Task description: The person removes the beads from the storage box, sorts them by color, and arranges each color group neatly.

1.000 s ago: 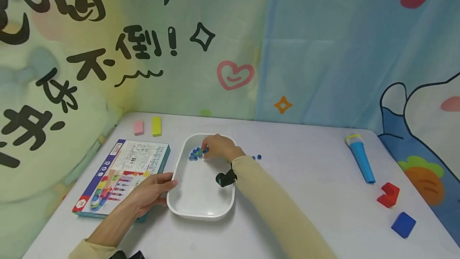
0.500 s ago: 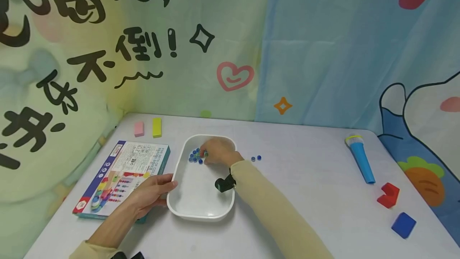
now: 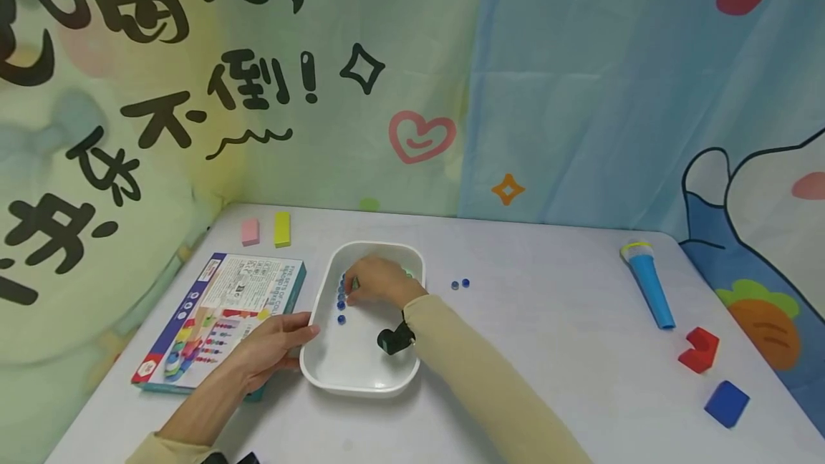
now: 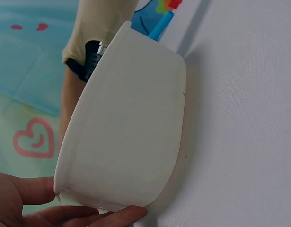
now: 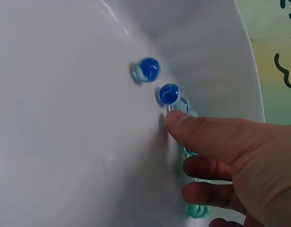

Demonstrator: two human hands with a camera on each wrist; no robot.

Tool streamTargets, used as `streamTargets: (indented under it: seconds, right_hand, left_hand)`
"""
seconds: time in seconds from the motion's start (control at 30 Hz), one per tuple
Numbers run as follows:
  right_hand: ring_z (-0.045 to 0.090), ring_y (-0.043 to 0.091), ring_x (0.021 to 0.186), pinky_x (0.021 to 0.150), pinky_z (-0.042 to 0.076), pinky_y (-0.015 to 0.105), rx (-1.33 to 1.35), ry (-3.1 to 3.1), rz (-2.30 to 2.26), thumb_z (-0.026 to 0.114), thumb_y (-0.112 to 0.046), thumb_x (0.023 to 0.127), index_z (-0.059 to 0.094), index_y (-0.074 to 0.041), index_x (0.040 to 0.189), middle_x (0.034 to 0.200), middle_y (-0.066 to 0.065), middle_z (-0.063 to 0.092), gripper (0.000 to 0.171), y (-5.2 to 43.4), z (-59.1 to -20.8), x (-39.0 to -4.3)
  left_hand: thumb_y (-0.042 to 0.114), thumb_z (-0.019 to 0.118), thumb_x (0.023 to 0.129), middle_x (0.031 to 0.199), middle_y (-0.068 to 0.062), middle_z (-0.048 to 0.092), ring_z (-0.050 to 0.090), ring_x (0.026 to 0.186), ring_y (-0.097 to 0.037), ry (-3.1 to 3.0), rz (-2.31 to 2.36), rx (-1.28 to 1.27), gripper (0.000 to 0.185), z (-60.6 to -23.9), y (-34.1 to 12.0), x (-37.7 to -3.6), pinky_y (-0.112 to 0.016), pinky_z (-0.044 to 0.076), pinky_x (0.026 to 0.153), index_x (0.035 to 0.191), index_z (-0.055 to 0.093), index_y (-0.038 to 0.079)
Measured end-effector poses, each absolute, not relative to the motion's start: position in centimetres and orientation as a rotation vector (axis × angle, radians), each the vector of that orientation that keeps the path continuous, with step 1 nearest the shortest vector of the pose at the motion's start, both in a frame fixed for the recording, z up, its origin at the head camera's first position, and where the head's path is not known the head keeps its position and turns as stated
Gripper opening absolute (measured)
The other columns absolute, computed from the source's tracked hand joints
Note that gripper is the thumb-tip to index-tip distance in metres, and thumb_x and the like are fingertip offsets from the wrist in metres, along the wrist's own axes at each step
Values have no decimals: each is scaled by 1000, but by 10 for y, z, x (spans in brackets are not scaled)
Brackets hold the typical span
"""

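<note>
Marbles (image 3: 341, 299) now strung out along the white tray's (image 3: 361, 384) left wall, right hand (image 3: 377, 283) shifted nearer, fingers curled among them, grip unclear; left hand (image 3: 271, 353) pinches the rim; gathering underway, next calls for a firm pinch.

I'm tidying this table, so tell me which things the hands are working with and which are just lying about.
In use:
white oval plastic tray, held at its rim by the left hand
small blue and green glass marbles inside it, at the right hand

Lying about:
colourful printed game box
pink block
yellow block
two loose blue marbles
blue toy microphone
red notched block
blue cube
</note>
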State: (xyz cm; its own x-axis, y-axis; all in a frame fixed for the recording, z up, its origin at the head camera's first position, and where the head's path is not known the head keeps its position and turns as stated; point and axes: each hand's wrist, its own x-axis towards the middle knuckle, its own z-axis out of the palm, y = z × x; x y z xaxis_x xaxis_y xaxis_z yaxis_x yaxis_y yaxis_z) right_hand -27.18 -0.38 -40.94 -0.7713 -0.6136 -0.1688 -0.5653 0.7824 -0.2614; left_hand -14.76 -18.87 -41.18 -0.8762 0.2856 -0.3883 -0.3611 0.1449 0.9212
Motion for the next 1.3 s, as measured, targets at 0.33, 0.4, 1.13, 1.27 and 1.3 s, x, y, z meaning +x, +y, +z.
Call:
streamTargets:
  seconds: [0.33,0.4,1.13,1.27,1.3]
  right_hand:
    - [57,11,92,83,49,28,-915,2732,-280,75,-38,83,75,-27,97,96,-9,70,18,-11,-410,-266]
    - [58,11,93,84,50,28,-937,2739,-267,75,-37,83,75,-27,98,99,-10,70,18,-12,-409,-266]
    - [59,17,86,70,48,28,-730,2776,-832,69,-22,89,71,-13,107,95,2,68,20,185,-373,-296]
    - [58,17,83,71,47,28,-609,2758,-777,67,-17,90,70,-10,107,96,5,68,19,217,-399,-299]
    - [58,16,83,71,47,28,-601,2755,-760,67,-16,90,70,-10,107,96,4,68,19,221,-405,-299]
  left_hand:
    - [17,48,101,140,-27,49,63,105,-21,1948,1783,-65,53,-411,-188,-148,-39,57,84,144,34,-10]
    - [17,48,101,138,-27,50,63,105,-21,1948,1785,-59,53,-411,-188,-148,-39,57,84,144,34,-10]
    - [18,52,100,136,-25,53,64,104,-21,1987,1753,-157,54,-414,-185,-147,-39,57,83,144,36,-8]
    - [18,52,100,137,-25,53,64,105,-21,1992,1745,-159,54,-414,-186,-147,-39,57,82,145,36,-7]
    - [18,53,100,137,-25,53,64,105,-21,1992,1745,-158,54,-414,-186,-147,-39,57,82,145,36,-7]
